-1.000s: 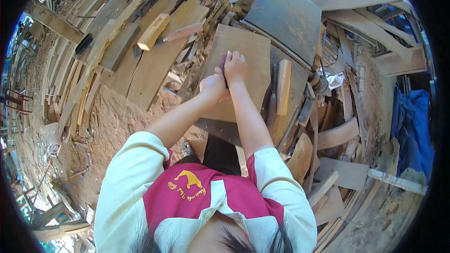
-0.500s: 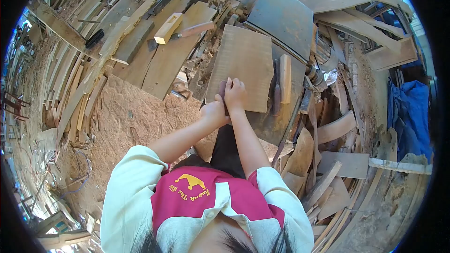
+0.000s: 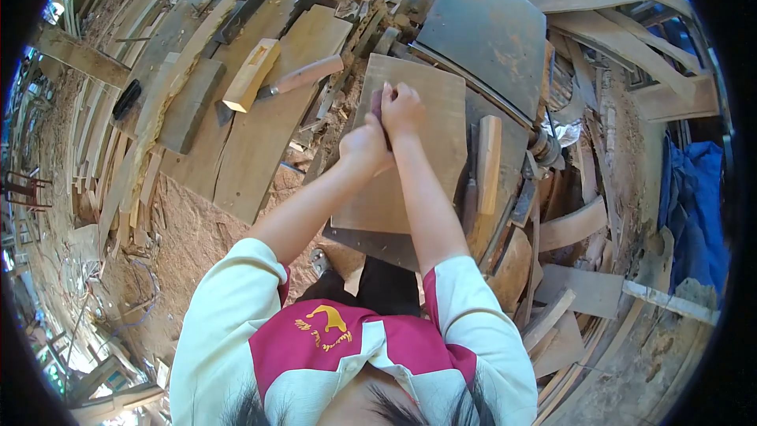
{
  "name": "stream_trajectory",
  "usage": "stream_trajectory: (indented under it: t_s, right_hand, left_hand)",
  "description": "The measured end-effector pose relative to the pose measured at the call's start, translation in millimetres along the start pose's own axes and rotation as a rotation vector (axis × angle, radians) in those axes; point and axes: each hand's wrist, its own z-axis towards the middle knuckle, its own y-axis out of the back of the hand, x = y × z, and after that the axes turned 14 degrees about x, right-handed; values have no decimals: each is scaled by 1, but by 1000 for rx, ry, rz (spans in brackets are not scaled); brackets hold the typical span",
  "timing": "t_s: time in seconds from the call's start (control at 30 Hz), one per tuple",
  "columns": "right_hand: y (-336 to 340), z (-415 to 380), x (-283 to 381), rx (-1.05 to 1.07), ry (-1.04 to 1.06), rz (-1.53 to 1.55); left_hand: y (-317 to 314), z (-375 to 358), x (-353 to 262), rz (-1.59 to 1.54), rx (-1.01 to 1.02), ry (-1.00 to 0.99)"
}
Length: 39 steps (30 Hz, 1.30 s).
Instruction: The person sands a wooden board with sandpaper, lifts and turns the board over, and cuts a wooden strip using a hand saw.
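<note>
A small dark reddish-brown block (image 3: 377, 104) stands between my two hands, over the left part of a flat wooden board (image 3: 430, 150). My left hand (image 3: 365, 144) is closed round the near end of the block. Closed against its far end is my right hand (image 3: 404, 110). Both hands rest low over the board, and they hide most of the block and its underside. Just right of the board lie a pale wooden block (image 3: 489, 164) and a dark-handled tool (image 3: 471, 189).
A metal-grey panel (image 3: 485, 35) lies beyond the board. On planks to the left are a yellowish wood block (image 3: 252, 75) and a wooden-handled blade tool (image 3: 303, 77). Wood scraps (image 3: 579, 292) and a blue tarp (image 3: 698, 213) are at the right.
Both hands, with the block between them, have moved forward along the board, away from my body. The arms are stretched further out, and the view has shifted slightly.
</note>
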Motion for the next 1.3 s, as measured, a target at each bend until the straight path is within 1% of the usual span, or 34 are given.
stream_trajectory:
  t_s: [0.07, 0.13, 0.23, 0.33, 0.47, 0.53, 0.57, 0.63, 0.77, 0.83, 0.93, 1.03, 1.17, 1.3]
  right_hand:
    - [-3, 44, 0, 12, 21, 19]
    - [-5, 82, -2, -28, 68, -9]
    - [7, 121, 2, 37, 79, -16]
    - [8, 141, 5, 26, 15, -16]
    - [11, 131, 9, -4, 4, -72]
    - [5, 118, 6, 2, 32, -108]
    - [2, 110, 3, 64, 86, -91]
    - [-6, 77, 1, 16, 141, -85]
    - [-17, -2, 1, 31, 111, -47]
    - [-18, -47, 6, 34, 97, -41]
    - [-13, -113, 11, 63, 87, -15]
    - [-11, -161, 16, 104, 70, 12]
    - [-8, -180, 17, 122, 15, 7]
    - [-5, -169, 16, 128, 37, 49]
  left_hand:
    - [14, 33, -7, -13, -28, 22]
    - [30, 65, -14, -20, -55, 40]
    - [49, 98, -26, -25, -84, 66]
    - [62, 113, -28, 11, -115, 41]
    - [63, 102, -30, -4, -101, 3]
    - [54, 89, -27, -50, -102, 47]
    - [48, 78, -25, -53, -110, 43]
    - [32, 50, -16, -74, -73, 64]
    - [-4, -15, 5, -87, -54, 43]
    - [-22, -50, 15, -84, 3, 83]
    - [-47, -103, 27, -79, 42, 76]
    - [-76, -133, 42, -76, 38, 83]
    - [-83, -146, 49, -51, 73, 57]
    - [-73, -140, 44, -36, 91, 62]
